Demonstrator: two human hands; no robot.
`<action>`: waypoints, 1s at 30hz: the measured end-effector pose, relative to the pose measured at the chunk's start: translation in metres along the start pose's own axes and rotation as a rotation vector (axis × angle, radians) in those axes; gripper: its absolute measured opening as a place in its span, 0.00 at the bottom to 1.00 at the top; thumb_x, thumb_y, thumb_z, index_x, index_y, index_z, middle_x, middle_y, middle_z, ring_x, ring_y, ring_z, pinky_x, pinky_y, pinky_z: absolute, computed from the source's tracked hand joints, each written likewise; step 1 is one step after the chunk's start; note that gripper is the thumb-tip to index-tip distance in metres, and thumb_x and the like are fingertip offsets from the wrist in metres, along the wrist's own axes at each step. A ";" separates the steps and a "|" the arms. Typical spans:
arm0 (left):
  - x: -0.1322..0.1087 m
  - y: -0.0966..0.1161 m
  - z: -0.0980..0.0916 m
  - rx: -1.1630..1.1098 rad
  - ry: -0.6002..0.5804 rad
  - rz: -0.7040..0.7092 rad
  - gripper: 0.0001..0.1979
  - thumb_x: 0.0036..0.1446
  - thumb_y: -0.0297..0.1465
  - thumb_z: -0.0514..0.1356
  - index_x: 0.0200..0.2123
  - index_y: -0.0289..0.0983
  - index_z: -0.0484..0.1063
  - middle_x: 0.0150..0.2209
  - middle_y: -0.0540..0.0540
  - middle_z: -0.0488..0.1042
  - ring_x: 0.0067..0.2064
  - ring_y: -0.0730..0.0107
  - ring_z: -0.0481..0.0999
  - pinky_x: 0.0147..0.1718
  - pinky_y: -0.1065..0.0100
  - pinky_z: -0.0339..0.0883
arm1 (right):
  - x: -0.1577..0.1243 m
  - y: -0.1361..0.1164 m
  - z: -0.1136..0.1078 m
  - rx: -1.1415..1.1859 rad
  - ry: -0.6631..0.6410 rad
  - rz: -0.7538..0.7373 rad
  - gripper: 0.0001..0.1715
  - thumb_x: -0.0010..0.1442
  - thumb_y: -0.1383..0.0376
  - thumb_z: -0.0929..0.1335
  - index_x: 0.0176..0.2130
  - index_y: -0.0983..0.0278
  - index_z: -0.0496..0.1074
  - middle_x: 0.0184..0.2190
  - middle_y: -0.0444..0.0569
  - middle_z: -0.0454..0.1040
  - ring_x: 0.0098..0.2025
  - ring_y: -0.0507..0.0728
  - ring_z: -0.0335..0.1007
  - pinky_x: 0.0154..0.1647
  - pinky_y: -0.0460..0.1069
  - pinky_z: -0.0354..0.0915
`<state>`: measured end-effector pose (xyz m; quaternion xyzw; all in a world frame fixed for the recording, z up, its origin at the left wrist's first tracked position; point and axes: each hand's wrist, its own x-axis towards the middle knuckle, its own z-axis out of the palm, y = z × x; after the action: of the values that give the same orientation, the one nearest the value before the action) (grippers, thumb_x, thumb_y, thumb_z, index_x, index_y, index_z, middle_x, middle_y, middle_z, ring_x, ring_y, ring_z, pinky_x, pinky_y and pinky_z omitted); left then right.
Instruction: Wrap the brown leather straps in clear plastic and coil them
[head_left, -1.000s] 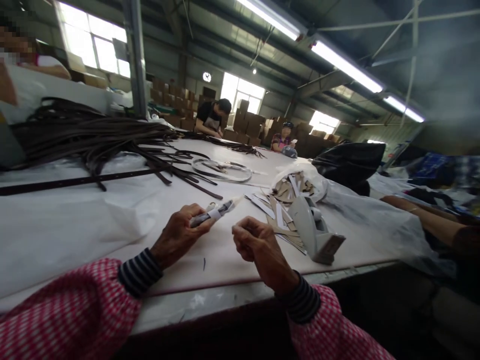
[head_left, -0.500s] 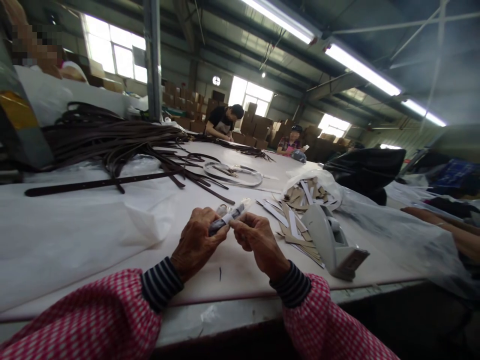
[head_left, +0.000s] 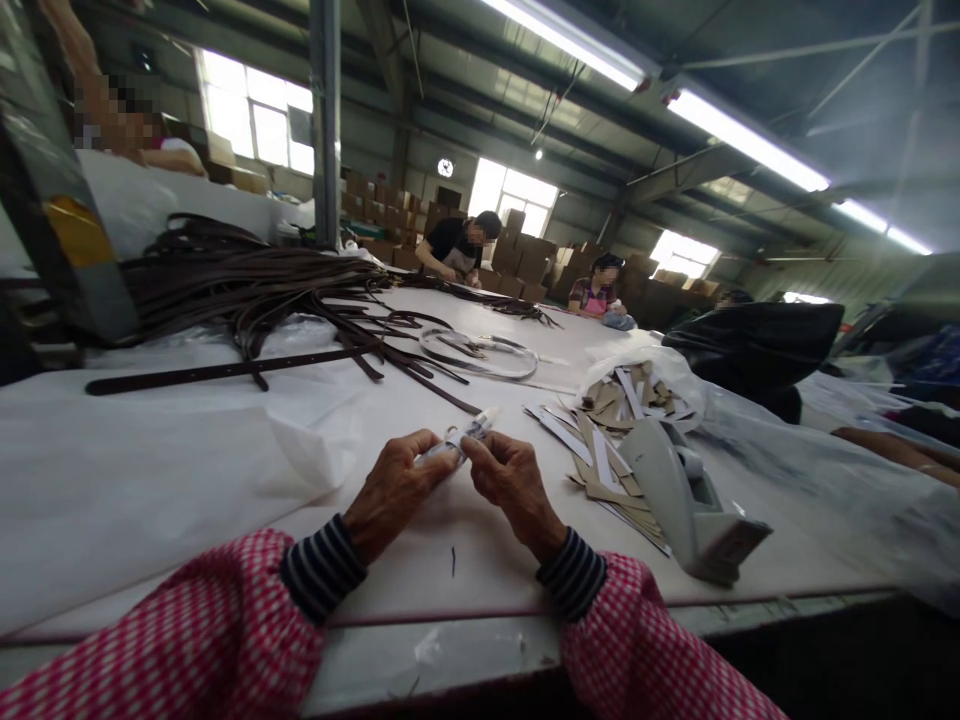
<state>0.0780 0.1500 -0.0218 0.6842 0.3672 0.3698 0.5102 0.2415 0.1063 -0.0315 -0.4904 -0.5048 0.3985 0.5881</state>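
Note:
Between my two hands is a slim bundle [head_left: 482,422] in clear plastic, with something dark inside and a pale band around it. My left hand [head_left: 394,495] grips its lower end, thumb on top. The right hand [head_left: 517,485] pinches its middle with thumb and forefinger. Both hands are just above the white tabletop [head_left: 405,575], near its front edge. To the right of my right hand lie loose tan and white card strips [head_left: 600,465]. Beside these strips stands a pale grey tape dispenser [head_left: 697,510]. What the bundle contains is too small to make out.
Dark leather belts [head_left: 255,285] are piled at the back left; one belt [head_left: 187,376] stretches across a white sheet [head_left: 165,460]. A clear looped strap [head_left: 517,376] lies mid-table. A plastic bag [head_left: 690,380] holds more card strips. Several people work around the table.
My right thumb has moved onto the bundle's middle, and the bundle has turned so that more clear plastic shows. The view has shifted slightly, moving the surroundings right in the picture.

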 end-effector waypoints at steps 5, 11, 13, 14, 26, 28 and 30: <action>0.000 -0.003 0.002 -0.339 -0.065 -0.125 0.19 0.54 0.46 0.65 0.27 0.36 0.71 0.24 0.51 0.71 0.26 0.72 0.65 0.27 0.70 0.58 | -0.002 0.005 -0.002 0.132 -0.092 0.020 0.26 0.62 0.48 0.73 0.27 0.63 0.65 0.17 0.38 0.62 0.17 0.46 0.50 0.17 0.44 0.45; 0.004 -0.003 0.002 -0.402 -0.110 -0.136 0.19 0.57 0.47 0.65 0.29 0.36 0.71 0.25 0.51 0.69 0.27 0.73 0.64 0.27 0.71 0.58 | -0.008 0.007 -0.008 -0.155 -0.008 -0.193 0.13 0.65 0.59 0.72 0.32 0.62 0.69 0.25 0.42 0.70 0.23 0.51 0.62 0.23 0.46 0.59; 0.006 -0.004 0.003 -0.356 -0.094 -0.147 0.20 0.56 0.47 0.66 0.29 0.35 0.70 0.25 0.52 0.68 0.26 0.74 0.62 0.26 0.71 0.55 | -0.011 0.004 -0.010 -0.422 0.100 -0.417 0.07 0.66 0.63 0.71 0.35 0.62 0.70 0.29 0.45 0.72 0.29 0.53 0.66 0.32 0.49 0.65; 0.006 -0.005 0.003 -0.327 -0.089 -0.142 0.21 0.56 0.48 0.66 0.29 0.35 0.69 0.25 0.53 0.67 0.27 0.74 0.62 0.26 0.71 0.55 | -0.012 0.002 -0.011 -0.555 0.126 -0.527 0.04 0.67 0.65 0.70 0.38 0.61 0.71 0.32 0.46 0.72 0.33 0.55 0.67 0.36 0.50 0.66; -0.021 0.012 0.004 0.336 -0.079 0.187 0.15 0.65 0.43 0.57 0.32 0.38 0.70 0.32 0.50 0.68 0.36 0.65 0.67 0.34 0.67 0.63 | -0.022 -0.001 -0.010 -0.975 0.016 -0.910 0.14 0.68 0.73 0.63 0.51 0.63 0.71 0.45 0.54 0.72 0.45 0.62 0.63 0.43 0.55 0.65; -0.035 0.014 0.006 0.429 -0.051 0.217 0.12 0.64 0.42 0.59 0.34 0.39 0.71 0.36 0.49 0.71 0.39 0.63 0.69 0.39 0.65 0.65 | -0.026 0.000 -0.007 -1.009 0.000 -0.908 0.10 0.65 0.71 0.66 0.47 0.62 0.72 0.47 0.53 0.71 0.45 0.63 0.63 0.42 0.56 0.63; -0.056 0.017 0.006 0.509 -0.034 0.244 0.11 0.64 0.40 0.60 0.34 0.40 0.72 0.37 0.49 0.73 0.40 0.63 0.71 0.41 0.65 0.66 | -0.031 -0.001 -0.004 -1.017 -0.021 -0.945 0.09 0.61 0.69 0.69 0.43 0.61 0.72 0.50 0.52 0.71 0.47 0.64 0.62 0.43 0.58 0.61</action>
<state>0.0596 0.0952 -0.0141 0.8356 0.3545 0.3128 0.2796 0.2400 0.0755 -0.0373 -0.4288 -0.7939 -0.1816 0.3909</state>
